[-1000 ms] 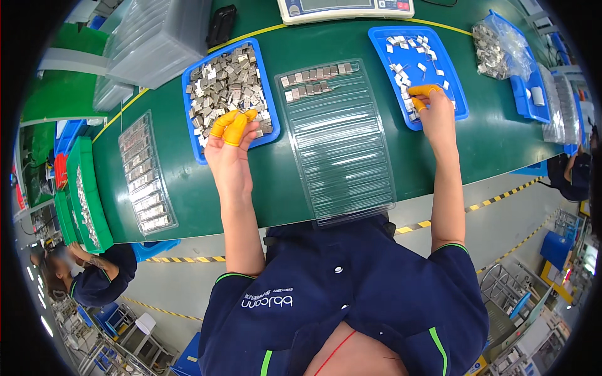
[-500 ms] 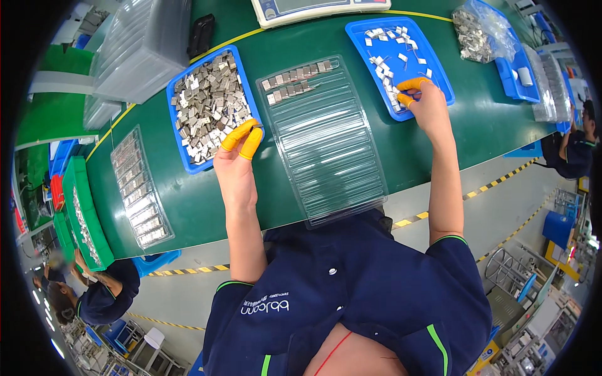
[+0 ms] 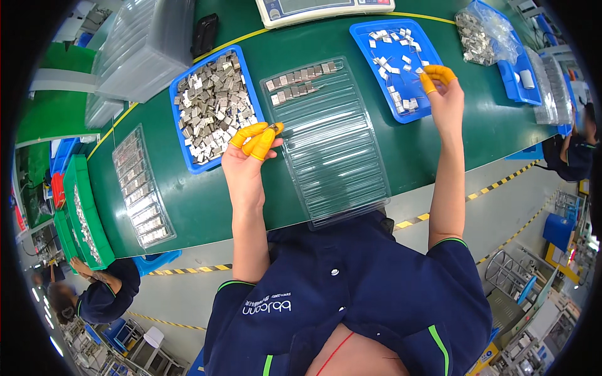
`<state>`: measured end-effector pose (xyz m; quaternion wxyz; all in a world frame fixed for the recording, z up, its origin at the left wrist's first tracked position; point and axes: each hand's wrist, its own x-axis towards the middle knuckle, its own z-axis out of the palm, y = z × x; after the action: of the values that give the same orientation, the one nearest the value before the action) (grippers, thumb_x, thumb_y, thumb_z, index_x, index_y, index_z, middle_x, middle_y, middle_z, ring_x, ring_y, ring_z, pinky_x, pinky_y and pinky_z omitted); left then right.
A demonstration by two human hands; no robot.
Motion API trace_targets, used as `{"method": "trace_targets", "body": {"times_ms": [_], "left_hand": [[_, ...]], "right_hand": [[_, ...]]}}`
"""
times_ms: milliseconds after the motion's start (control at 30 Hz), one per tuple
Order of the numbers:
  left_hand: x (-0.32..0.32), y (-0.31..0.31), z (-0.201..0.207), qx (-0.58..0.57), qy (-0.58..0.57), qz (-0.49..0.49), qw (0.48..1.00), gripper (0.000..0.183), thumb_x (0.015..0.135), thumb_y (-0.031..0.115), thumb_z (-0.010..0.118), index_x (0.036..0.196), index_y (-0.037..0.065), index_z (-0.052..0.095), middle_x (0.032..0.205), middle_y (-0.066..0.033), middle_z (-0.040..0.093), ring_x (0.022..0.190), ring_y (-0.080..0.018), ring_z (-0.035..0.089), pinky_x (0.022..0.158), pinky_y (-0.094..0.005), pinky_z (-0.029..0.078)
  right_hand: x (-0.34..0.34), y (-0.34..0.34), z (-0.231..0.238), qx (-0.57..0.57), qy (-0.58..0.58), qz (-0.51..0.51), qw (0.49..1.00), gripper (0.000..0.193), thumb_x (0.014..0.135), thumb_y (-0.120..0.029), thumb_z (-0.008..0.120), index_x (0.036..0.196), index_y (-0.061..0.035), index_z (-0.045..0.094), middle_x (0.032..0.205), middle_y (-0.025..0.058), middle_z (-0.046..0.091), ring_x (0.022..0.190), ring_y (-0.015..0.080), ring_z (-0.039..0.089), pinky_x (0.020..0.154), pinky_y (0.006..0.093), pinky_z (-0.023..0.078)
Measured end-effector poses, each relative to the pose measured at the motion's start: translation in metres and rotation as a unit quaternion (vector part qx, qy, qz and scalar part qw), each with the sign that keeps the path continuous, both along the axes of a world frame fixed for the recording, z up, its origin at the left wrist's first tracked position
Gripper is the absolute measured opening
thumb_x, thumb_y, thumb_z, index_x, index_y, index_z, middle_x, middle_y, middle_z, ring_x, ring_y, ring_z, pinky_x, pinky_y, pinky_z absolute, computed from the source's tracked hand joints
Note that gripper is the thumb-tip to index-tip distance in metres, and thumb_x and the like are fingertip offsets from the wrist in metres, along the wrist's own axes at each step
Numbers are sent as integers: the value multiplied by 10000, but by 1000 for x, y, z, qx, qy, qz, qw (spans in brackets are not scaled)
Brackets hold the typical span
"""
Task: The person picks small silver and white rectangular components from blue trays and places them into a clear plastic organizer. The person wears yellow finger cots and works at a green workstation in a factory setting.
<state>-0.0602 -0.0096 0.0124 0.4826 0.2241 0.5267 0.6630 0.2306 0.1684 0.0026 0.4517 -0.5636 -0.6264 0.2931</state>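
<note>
My left hand (image 3: 248, 164), with yellow finger cots on its fingertips, pinches a small metal shell (image 3: 274, 127). It is just off the near right corner of a blue tray (image 3: 248, 70) heaped with grey metal shells (image 3: 216, 103). My right hand (image 3: 446, 103), also in yellow finger cots, is closed over the right side of another blue tray (image 3: 433, 47). A small white connector with thin wires (image 3: 419, 71) shows at its fingertips. Between the hands lies a clear ribbed blister tray (image 3: 332, 144), whose far slots hold two rows of shells with wires (image 3: 295, 91).
A white scale (image 3: 326, 7) stands at the far edge. On the left are stacked clear trays (image 3: 141, 50), a filled blister tray (image 3: 141, 188) and a green bin (image 3: 91, 207). A plastic bag of metal parts (image 3: 476, 37) lies at far right. A co-worker (image 3: 106, 288) sits at left.
My left hand has moved right, off the shell tray, and a shell now shows in its fingers. My right hand has lifted and shifted right with a white connector at its fingertips.
</note>
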Motion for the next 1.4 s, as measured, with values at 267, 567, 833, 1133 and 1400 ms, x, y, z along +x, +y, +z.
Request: {"method": "trace_targets", "body": {"times_ms": [267,567,833,1133,1400], "left_hand": [[12,6,-1,14,25,-16,999,206,785,3,663,985,-19,623,944,-117,665,825,-162,642,700,-235,487],[33,8,7,14,-48,-50,997,225,742,-39,692,962,-43,649,918,-114,666,831,-156,638,768,-255,508],[33,2,-1,20,-53,-51,997,215,736,-47,693,947,-41,651,918,-116,665,838,-162,638,786,-271,512],[33,2,2,2,-31,-43,999,214,727,-64,693,936,-41,654,922,-120,664,846,-169,638,799,-278,511],[31,-2,-1,13,-18,-59,998,213,725,-73,690,934,-54,652,912,-132,664,835,-176,643,784,-282,521]], "right_hand": [[-23,-15,20,28,83,17,996,190,784,-15,665,969,12,627,896,76,662,837,140,625,767,249,479],[-99,-92,47,-108,204,289,929,195,740,8,690,934,4,671,911,72,664,860,151,611,773,259,487],[-98,-97,46,-106,147,277,944,189,717,19,691,902,-19,695,880,69,670,823,157,608,756,259,479],[-95,-98,46,-138,154,290,934,189,729,27,686,913,-14,694,892,62,658,821,137,603,773,246,477],[-100,-101,41,-192,216,305,908,185,726,47,688,909,23,679,900,77,656,837,140,617,770,257,494]]}}
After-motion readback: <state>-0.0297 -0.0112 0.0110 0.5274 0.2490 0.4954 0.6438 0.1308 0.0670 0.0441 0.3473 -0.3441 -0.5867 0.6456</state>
